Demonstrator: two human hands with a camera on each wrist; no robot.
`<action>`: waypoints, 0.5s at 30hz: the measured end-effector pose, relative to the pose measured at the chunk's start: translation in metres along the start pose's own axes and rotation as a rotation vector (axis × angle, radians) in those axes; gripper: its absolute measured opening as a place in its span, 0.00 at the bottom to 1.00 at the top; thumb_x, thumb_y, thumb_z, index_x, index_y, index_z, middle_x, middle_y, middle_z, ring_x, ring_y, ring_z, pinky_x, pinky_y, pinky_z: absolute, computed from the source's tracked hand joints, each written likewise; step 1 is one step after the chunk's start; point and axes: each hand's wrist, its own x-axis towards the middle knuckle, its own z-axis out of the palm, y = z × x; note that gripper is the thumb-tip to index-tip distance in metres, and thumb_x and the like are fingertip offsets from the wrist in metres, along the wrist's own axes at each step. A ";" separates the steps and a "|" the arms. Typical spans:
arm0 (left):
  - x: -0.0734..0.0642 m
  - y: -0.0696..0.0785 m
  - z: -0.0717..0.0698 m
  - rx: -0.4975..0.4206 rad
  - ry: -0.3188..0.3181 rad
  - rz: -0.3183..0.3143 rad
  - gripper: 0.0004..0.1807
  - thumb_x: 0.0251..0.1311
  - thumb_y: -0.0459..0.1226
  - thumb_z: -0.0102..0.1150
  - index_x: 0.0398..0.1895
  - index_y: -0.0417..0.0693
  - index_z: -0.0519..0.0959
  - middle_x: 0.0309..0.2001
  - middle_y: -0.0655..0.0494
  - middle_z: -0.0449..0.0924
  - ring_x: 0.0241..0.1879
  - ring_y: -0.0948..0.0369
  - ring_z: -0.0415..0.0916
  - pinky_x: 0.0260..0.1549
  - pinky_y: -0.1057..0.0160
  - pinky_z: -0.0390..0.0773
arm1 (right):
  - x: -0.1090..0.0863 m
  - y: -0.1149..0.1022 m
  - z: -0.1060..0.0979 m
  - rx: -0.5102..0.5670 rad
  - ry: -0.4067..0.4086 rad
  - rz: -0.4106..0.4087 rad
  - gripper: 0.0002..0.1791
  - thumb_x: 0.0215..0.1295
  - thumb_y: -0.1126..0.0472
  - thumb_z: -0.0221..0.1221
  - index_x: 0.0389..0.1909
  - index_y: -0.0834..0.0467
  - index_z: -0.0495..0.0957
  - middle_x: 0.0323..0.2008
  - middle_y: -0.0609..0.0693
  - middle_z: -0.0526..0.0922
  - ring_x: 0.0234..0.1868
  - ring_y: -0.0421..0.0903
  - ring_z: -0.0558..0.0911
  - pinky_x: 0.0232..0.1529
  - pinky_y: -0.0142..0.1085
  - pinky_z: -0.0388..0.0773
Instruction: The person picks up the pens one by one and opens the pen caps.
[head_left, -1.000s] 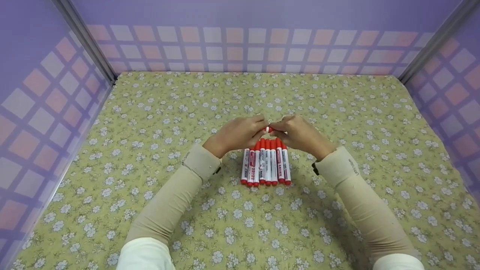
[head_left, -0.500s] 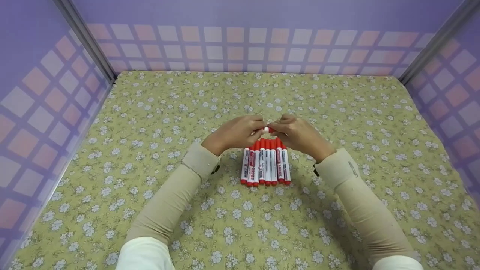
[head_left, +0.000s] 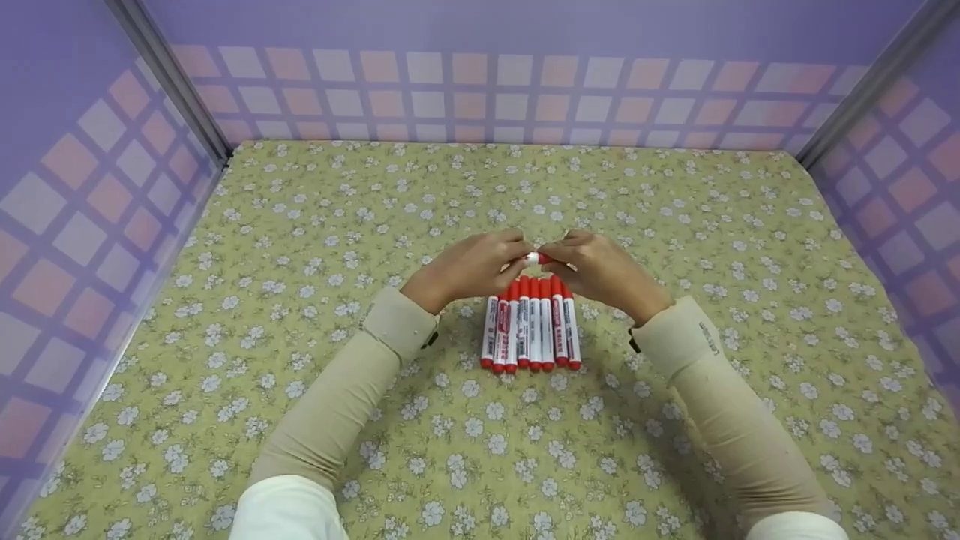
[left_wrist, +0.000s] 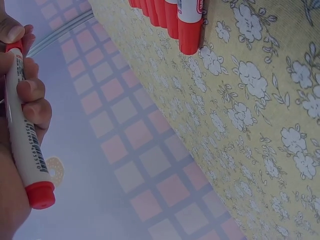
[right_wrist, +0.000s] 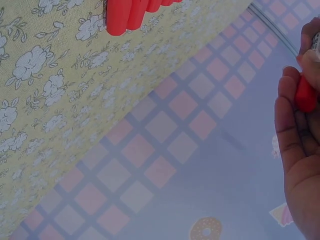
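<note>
A white marker (left_wrist: 27,135) with a red end plug lies along my left hand (head_left: 476,264), whose fingers grip its barrel in the left wrist view. My right hand (head_left: 600,271) pinches the red cap (right_wrist: 305,95) at the marker's other end. Between the two hands, in the head view, a short white stretch of barrel meets the red. Just below the hands, a row of several red-capped white markers (head_left: 535,330) lies side by side on the cloth, caps pointing away from me. Their cap ends show at the top of both wrist views.
A yellow-green flowered cloth (head_left: 420,450) covers the table. Purple panels with pink and white squares (head_left: 514,97) stand at the back and both sides, joined by grey metal posts (head_left: 180,86).
The hands stay nearly in place, both holding the marker. A little more white barrel shows between them now, and the left hand has shifted slightly left. The row of markers lies as before.
</note>
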 end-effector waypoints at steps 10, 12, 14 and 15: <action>-0.012 -0.010 -0.005 -0.052 0.006 -0.065 0.16 0.72 0.39 0.47 0.55 0.41 0.78 0.44 0.49 0.76 0.34 0.60 0.73 0.35 0.61 0.76 | -0.001 0.002 -0.002 -0.004 0.023 0.007 0.07 0.63 0.68 0.61 0.39 0.64 0.84 0.34 0.57 0.87 0.31 0.49 0.84 0.33 0.38 0.82; -0.016 -0.012 -0.006 -0.051 0.009 -0.078 0.16 0.72 0.39 0.48 0.55 0.41 0.78 0.43 0.49 0.76 0.34 0.59 0.72 0.35 0.61 0.76 | -0.001 0.002 -0.003 -0.001 0.014 0.016 0.06 0.62 0.68 0.62 0.38 0.64 0.84 0.33 0.57 0.87 0.31 0.49 0.84 0.33 0.38 0.82; -0.019 -0.015 -0.006 -0.047 0.017 -0.083 0.16 0.72 0.39 0.48 0.54 0.41 0.78 0.44 0.49 0.76 0.35 0.59 0.72 0.36 0.61 0.76 | -0.002 0.001 -0.003 -0.005 0.005 0.023 0.05 0.62 0.67 0.62 0.37 0.63 0.84 0.33 0.56 0.87 0.31 0.48 0.84 0.34 0.38 0.82; -0.021 -0.016 -0.007 -0.049 0.020 -0.088 0.16 0.72 0.39 0.48 0.53 0.41 0.79 0.44 0.49 0.76 0.35 0.59 0.73 0.37 0.61 0.77 | -0.002 0.000 -0.004 -0.004 0.000 0.028 0.04 0.62 0.67 0.62 0.37 0.63 0.83 0.33 0.55 0.87 0.31 0.47 0.84 0.34 0.37 0.82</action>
